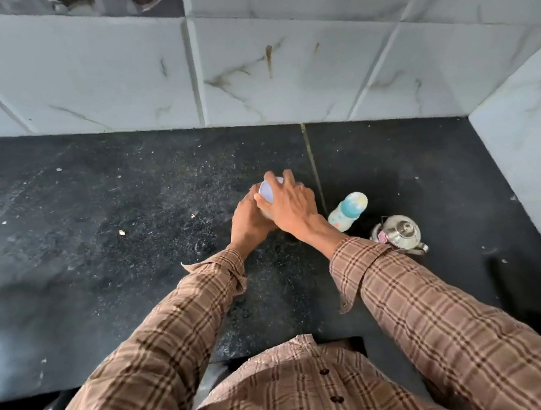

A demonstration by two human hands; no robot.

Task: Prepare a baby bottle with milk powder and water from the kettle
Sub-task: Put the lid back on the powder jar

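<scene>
A dark speckled stone bench [96,243] is seen from above, backed by a wall of pale grey marble-look tiles [297,75] that turns a corner at the right. Near the middle of the bench, a container with a pale lilac round lid [268,192] is held between 2 hands; its body is almost wholly hidden, so its material cannot be told. The left hand [249,221] is wrapped around the container's side from below, and the right hand [288,207] is laid over the top with its fingers curled round the lid's rim. Both forearms are covered by brown checked shirt sleeves [428,304]. Just to the right of the hands, a small baby bottle with a light blue top and a patterned white body [348,211] stands on the bench. Close beside it, nearer the bench's front, a small shiny steel kettle with a knobbed lid [400,235] is placed.
</scene>
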